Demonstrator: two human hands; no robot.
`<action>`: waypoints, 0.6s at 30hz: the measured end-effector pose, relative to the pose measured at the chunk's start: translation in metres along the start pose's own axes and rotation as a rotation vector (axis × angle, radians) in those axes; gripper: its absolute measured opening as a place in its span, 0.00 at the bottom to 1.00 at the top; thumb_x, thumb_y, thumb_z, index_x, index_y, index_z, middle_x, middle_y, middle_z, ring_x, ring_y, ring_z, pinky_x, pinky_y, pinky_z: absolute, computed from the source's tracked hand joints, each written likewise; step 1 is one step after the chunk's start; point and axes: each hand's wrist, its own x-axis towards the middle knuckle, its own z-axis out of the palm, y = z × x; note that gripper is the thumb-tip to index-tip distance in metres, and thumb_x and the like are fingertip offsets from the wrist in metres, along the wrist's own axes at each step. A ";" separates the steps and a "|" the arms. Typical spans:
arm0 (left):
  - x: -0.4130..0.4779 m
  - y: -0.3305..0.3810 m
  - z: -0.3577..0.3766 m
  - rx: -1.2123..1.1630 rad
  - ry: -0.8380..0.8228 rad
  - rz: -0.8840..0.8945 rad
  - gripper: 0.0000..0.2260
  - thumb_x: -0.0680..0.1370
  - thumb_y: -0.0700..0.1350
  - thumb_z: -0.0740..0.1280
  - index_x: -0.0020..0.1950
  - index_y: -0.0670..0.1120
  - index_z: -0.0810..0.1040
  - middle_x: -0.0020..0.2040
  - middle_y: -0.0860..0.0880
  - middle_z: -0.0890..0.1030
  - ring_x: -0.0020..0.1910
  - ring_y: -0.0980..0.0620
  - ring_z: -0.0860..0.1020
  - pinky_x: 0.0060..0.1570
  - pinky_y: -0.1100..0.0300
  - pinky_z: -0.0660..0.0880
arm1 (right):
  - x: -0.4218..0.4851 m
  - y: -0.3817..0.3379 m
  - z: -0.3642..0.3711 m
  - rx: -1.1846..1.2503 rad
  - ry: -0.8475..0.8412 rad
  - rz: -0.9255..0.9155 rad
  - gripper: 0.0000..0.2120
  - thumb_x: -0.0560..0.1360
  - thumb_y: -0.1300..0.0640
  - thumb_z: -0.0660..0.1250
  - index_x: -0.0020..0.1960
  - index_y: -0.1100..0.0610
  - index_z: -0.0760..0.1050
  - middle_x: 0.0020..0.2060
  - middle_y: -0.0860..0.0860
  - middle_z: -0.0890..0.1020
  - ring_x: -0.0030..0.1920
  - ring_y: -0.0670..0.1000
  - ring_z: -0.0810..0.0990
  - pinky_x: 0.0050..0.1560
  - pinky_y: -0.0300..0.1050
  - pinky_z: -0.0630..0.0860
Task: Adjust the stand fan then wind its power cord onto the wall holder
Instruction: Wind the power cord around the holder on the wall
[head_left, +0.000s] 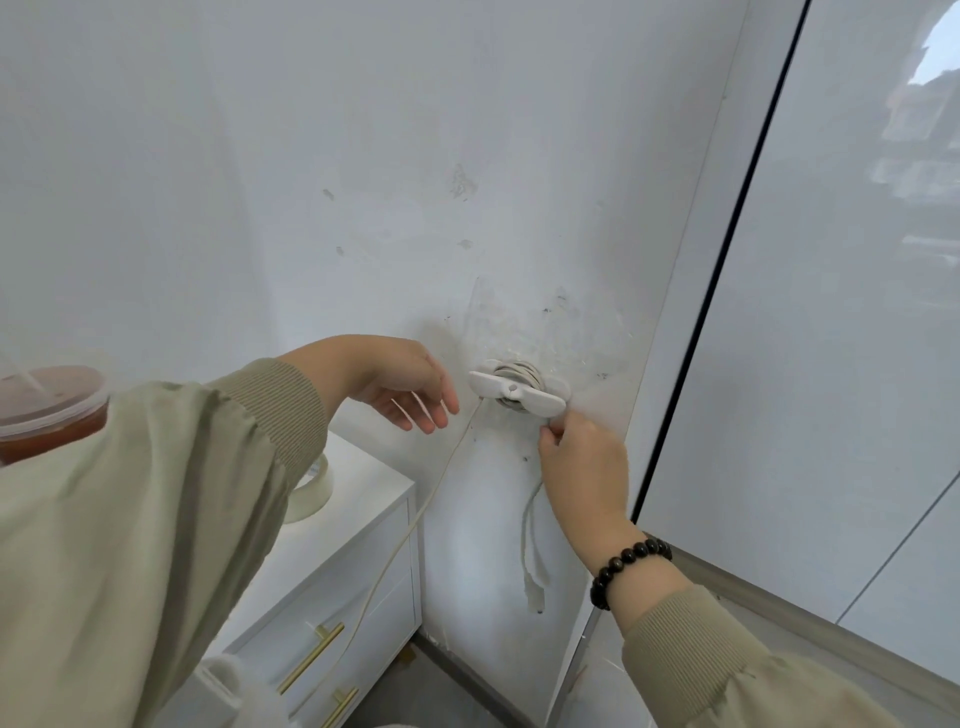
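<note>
Here the right hand (582, 467) pinches the power cord (410, 526) just under the wall holder (517, 391), which carries several turns. The left hand (405, 389) hovers released beside it.

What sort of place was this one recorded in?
Probably a room corner in a home: a white drawer cabinet with brass handles, a lidded drink cup, and a wall holder wound with power cord near a large glossy panel.
</note>
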 end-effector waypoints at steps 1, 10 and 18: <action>0.001 -0.002 0.002 0.039 -0.006 -0.029 0.12 0.78 0.34 0.57 0.48 0.42 0.80 0.41 0.45 0.82 0.38 0.49 0.81 0.39 0.58 0.77 | 0.000 -0.002 0.004 0.129 -0.028 0.065 0.14 0.76 0.59 0.59 0.33 0.62 0.70 0.27 0.55 0.74 0.27 0.51 0.68 0.29 0.43 0.63; 0.009 -0.010 0.027 0.188 -0.076 -0.077 0.19 0.79 0.36 0.58 0.68 0.51 0.71 0.61 0.49 0.76 0.58 0.51 0.75 0.55 0.56 0.73 | 0.005 -0.027 -0.003 1.361 -0.400 0.861 0.06 0.76 0.64 0.61 0.42 0.61 0.74 0.15 0.48 0.65 0.14 0.45 0.56 0.17 0.32 0.52; 0.015 -0.002 0.041 0.191 0.122 -0.014 0.11 0.78 0.37 0.55 0.41 0.46 0.75 0.38 0.48 0.80 0.41 0.51 0.80 0.42 0.59 0.72 | 0.009 -0.019 -0.028 1.248 -0.591 0.750 0.03 0.75 0.65 0.61 0.44 0.62 0.73 0.16 0.51 0.69 0.14 0.46 0.58 0.18 0.32 0.55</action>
